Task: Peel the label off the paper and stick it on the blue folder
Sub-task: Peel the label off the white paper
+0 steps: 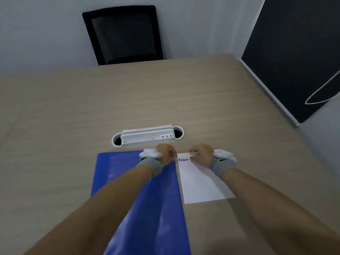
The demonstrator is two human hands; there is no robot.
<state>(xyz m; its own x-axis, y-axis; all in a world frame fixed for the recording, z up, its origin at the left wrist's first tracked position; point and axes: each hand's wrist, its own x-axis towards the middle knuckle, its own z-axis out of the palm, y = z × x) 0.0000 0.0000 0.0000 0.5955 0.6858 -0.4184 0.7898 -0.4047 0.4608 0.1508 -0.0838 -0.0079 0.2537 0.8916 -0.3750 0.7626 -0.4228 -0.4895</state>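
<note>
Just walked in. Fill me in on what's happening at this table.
A person is working with both bare hands at the far end of a white paper that lies just right of a blue folder on a wooden table. The right hand picks at the paper's top edge, beside the label with "Robot" written on it. The left hand rests at the folder's top right corner, near the paper. The label looks to be on the paper, not yet on the folder.
</note>
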